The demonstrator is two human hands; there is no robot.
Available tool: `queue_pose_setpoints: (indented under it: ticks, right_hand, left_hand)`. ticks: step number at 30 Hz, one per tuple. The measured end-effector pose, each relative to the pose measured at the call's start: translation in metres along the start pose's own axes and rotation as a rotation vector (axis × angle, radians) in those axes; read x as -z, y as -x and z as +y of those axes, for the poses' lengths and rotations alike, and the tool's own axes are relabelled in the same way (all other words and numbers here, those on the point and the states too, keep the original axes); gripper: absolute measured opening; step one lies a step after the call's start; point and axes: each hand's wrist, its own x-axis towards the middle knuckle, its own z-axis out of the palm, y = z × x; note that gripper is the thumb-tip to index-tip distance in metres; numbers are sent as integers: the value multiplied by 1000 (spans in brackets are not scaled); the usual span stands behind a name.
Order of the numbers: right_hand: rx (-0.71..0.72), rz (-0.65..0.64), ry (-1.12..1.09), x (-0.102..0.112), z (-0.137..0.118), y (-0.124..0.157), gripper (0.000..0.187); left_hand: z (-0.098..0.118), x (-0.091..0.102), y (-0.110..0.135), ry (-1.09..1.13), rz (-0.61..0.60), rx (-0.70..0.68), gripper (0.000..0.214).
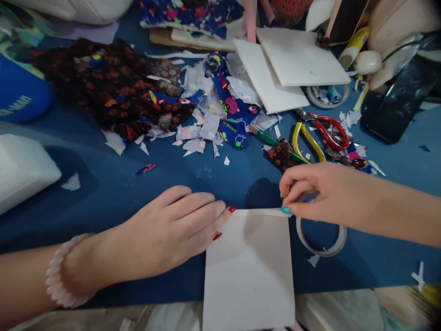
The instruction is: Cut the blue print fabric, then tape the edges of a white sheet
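A flat white board (pixel 253 280) lies in front of me, its near part reaching past the table's edge. Along its far edge runs a narrow white strip (pixel 258 212), apparently tape. My left hand (pixel 186 225), with red nails and a bead bracelet (pixel 62 271), is closed at the board's far left corner, thumb on the board and index fingertip at the strip's left end. With green-nailed thumb and fingers, my right hand (pixel 317 188) pinches the strip's right end at the other far corner. A roll of tape (pixel 344 239) lies just below the right wrist.
Beyond my hands lie red-handled pliers (pixel 332 131), a yellow-handled tool (pixel 319 142), fabric scraps (pixel 237 108), and dark patterned cloth (pixel 117 87). Two white boards (pixel 303 59) overlap at the back. A phone (pixel 399 101) is at right, a white block (pixel 24 170) at left.
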Motion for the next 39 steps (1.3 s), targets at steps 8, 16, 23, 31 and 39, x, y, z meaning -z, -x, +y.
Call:
queue_pose_setpoints:
  ticks: [8, 16, 23, 31, 39]
  right_hand:
    - [92, 130, 45, -11, 11, 13, 9]
    - [220, 271, 247, -29, 10, 19, 20]
    - [229, 318, 347, -35, 10, 14, 19]
    - [184, 182, 268, -29, 5, 13, 19]
    - [200, 201, 239, -27, 5, 8, 22]
  left_hand:
    - [4, 11, -6, -181, 86, -122, 15]
    - [8, 16, -13, -340, 71, -182, 24]
    - [23, 9, -25, -456, -58, -53, 24]
    - [48, -11, -41, -376, -321, 127, 34]
    - [40, -19, -33, -319, -277, 69, 39]
